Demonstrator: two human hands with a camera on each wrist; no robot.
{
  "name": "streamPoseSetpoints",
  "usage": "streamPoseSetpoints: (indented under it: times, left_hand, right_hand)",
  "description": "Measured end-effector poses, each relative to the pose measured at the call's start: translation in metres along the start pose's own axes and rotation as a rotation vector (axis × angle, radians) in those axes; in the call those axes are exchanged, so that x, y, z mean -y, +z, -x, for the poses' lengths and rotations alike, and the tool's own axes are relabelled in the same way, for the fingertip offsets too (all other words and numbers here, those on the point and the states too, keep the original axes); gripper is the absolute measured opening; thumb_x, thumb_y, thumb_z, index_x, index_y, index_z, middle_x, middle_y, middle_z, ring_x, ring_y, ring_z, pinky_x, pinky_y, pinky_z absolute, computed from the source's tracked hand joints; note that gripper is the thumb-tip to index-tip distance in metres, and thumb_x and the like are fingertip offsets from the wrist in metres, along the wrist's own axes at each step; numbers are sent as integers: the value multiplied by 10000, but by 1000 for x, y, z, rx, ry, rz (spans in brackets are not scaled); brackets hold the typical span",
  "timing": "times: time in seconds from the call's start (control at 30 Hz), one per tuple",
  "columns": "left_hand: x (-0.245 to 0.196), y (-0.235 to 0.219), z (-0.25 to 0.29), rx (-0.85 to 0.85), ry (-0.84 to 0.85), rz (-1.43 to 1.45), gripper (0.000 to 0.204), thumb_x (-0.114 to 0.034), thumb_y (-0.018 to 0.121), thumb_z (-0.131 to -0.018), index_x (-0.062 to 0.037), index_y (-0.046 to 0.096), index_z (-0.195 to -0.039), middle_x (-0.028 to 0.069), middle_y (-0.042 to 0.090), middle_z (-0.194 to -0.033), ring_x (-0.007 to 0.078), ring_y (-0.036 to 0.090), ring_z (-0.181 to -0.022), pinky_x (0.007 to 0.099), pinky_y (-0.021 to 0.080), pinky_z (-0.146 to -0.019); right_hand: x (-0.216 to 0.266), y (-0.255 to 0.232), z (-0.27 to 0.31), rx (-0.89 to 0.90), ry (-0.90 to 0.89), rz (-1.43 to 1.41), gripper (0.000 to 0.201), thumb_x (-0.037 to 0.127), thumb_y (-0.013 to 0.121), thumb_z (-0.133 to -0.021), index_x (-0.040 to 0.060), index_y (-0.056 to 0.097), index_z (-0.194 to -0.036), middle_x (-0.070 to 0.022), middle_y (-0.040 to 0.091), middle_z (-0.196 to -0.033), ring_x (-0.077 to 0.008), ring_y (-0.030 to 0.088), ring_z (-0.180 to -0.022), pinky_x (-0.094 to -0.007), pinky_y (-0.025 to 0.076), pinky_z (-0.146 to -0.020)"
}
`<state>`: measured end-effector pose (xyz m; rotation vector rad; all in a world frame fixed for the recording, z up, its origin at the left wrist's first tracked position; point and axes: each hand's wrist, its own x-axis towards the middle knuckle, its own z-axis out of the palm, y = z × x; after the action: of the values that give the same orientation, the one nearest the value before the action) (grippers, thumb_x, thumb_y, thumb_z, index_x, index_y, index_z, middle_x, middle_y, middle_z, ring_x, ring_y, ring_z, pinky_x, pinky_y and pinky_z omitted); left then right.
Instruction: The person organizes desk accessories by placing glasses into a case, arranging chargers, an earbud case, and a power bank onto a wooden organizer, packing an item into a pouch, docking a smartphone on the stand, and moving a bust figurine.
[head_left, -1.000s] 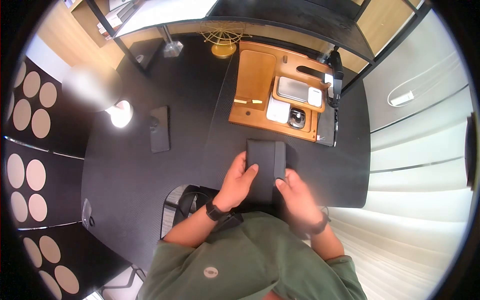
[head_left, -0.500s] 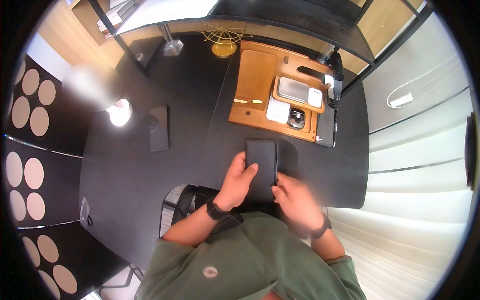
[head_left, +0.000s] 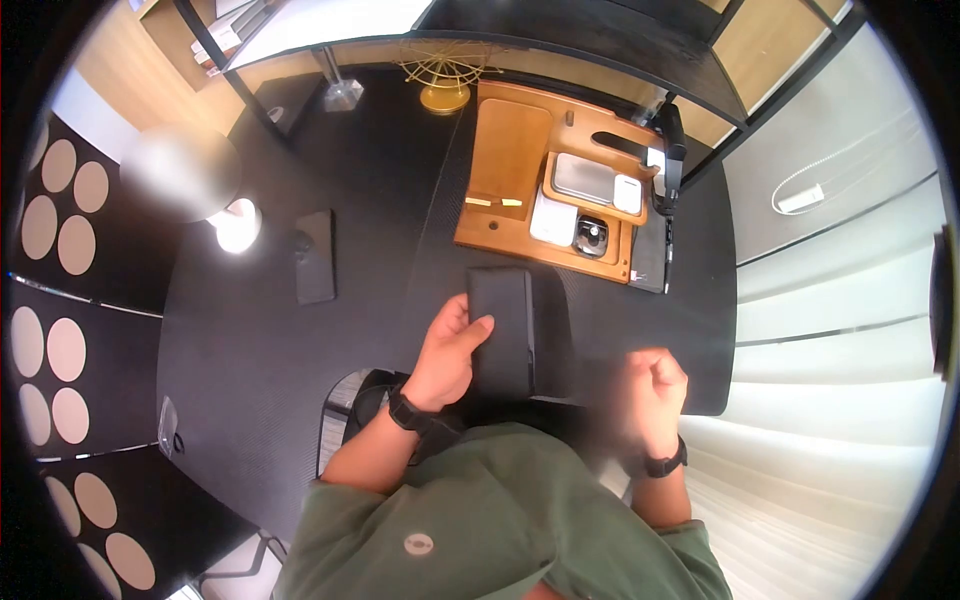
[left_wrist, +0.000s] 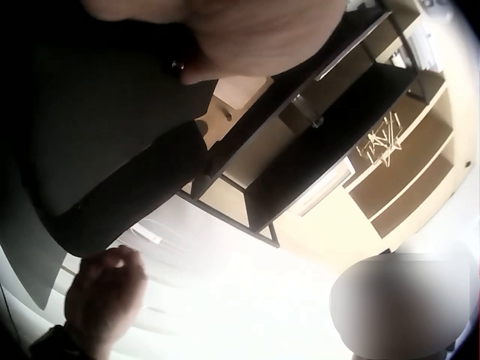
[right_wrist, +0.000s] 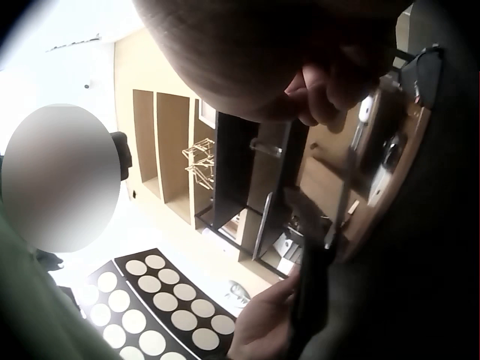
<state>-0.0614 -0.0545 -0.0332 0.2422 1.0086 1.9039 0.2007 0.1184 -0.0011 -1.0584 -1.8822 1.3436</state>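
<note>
Although the pale round badge on the green shirt bore a small mark, it was too tiny to read, and the spines of the books at the upper left were likewise illegible.

Compared with half a second earlier, the right hand had left the edge of the dark case and stood well apart from it, off to the right. The case had shifted slightly leftward with the left hand.

The left hand gripped the case by its left side, thumb laid across the upper face and fingers tucked beneath. Its wrist wore a black band. The right hand was raised, its fingers curled inward with nothing visible in them; part of it blurred.

The case was held over the near part of the dark desk, in front of the wooden organizer and to the right of a dark flat device.
</note>
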Motion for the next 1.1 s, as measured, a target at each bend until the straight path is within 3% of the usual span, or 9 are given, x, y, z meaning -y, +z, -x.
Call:
streamPoseSetpoints:
  times: [0.23, 0.33, 0.43, 0.47, 0.57, 0.7, 0.93, 1.0, 1.1]
  left_hand:
    - [-2, 4, 6, 88, -129, 188, 311, -16, 603, -1119, -18, 592, -1429, 108, 729, -1370, 212, 714, -1236, 412, 571, -1123]
    - [6, 10, 7, 150, -155, 160, 310, -18, 583, -1131, 8, 572, -1439, 122, 712, -1390, 208, 685, -1273, 388, 536, -1148]
    - [16, 22, 10, 68, -163, 9, 307, -20, 563, -1140, 14, 561, -1445, 118, 700, -1397, 187, 667, -1284, 379, 528, -1149]
    - [16, 25, 10, 96, -133, -30, 306, -24, 556, -1145, 17, 557, -1448, 110, 693, -1397, 176, 653, -1295, 372, 519, -1154]
    - [20, 31, 15, 88, -69, -74, 302, -47, 548, -1160, 14, 554, -1455, 92, 681, -1385, 149, 630, -1289, 352, 506, -1146]
    - [21, 27, 14, 47, -60, -85, 312, -109, 552, -1184, -5, 553, -1478, 55, 673, -1332, 112, 613, -1210, 318, 507, -1097]
    - [18, 30, 13, 73, -220, 24, 426, -125, 606, -1165, -7, 500, -1561, 33, 661, -1318, 109, 600, -1225, 308, 507, -1086]
    - [23, 35, 16, 221, -32, -289, 587, -94, 719, -1089, -3, 445, -1600, 57, 662, -1343, 149, 597, -1312, 327, 502, -1129]
    - [28, 29, 7, 174, 104, -569, 679, -40, 782, -1033, 8, 423, -1607, 102, 646, -1419, 159, 600, -1346, 370, 505, -1163]
  right_hand:
    - [-12, 4, 9, 355, 225, -15, 149, -9, 679, -1030, -11, 773, -1145, -97, 801, -985, -150, 767, -936, -310, 606, -833]
    - [16, 25, 8, 421, -86, -46, 334, 13, 765, -1023, 24, 748, -1356, -116, 763, -1163, -143, 717, -1042, -314, 582, -907]
    - [4, 57, 19, 451, -52, -433, 406, 5, 790, -1007, 48, 713, -1403, -79, 701, -1128, -135, 639, -963, -319, 553, -860]
    - [14, 65, 12, 413, -287, -218, 412, 10, 806, -1000, 62, 687, -1391, -52, 638, -1116, -133, 570, -923, -314, 516, -817]
    - [3, 78, 12, 350, -226, -260, 352, 16, 815, -995, 62, 688, -1319, -56, 641, -1125, -149, 594, -938, -310, 502, -831]
    - [13, 77, 8, 331, -451, -24, 367, 21, 781, -1017, 78, 650, -1354, -110, 615, -1150, -234, 610, -988, -354, 511, -874]
    - [-7, 82, 13, 352, -322, 70, 456, 12, 757, -1006, 83, 476, -1358, -174, 584, -1204, -361, 640, -1040, -430, 540, -916]
    - [-9, 83, 13, 367, -75, 125, 477, 28, 779, -962, 75, 459, -1313, -208, 566, -1231, -427, 650, -1069, -463, 553, -916]
    - [-6, 86, 13, 338, -251, 158, 519, 47, 787, -921, 74, 466, -1329, -229, 558, -1256, -468, 650, -1097, -484, 558, -901]
